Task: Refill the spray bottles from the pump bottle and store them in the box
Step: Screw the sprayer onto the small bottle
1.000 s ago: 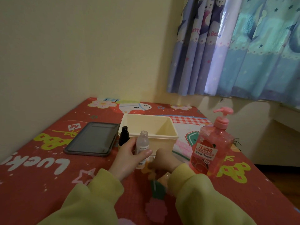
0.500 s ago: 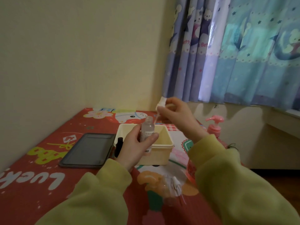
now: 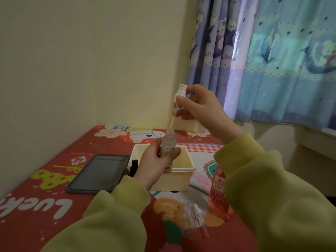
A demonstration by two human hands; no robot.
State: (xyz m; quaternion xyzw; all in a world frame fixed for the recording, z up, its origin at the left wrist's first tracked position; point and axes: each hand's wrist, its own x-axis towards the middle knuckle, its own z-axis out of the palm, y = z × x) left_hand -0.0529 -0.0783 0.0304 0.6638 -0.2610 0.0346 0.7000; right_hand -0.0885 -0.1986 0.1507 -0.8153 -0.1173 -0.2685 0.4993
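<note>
My left hand grips a small clear spray bottle upright above the cream box; its neck is uncapped. My right hand pinches the white spray head above it, and the dip tube's tip hangs just over the bottle mouth. The pink pump bottle stands at the right, mostly hidden behind my right sleeve. A black-capped spray bottle stands against the box's left side. Another clear bottle lies on the table near me, with a white spray head beside it.
A dark tablet lies left of the box on the red cartoon tablecloth. A cream wall runs along the left and back. Blue patterned curtains hang at the right, above a ledge.
My right hand rose from the table carrying the white spray head, which now hangs above the bottle mouth. My left hand lifted the clear bottle higher over the box.
</note>
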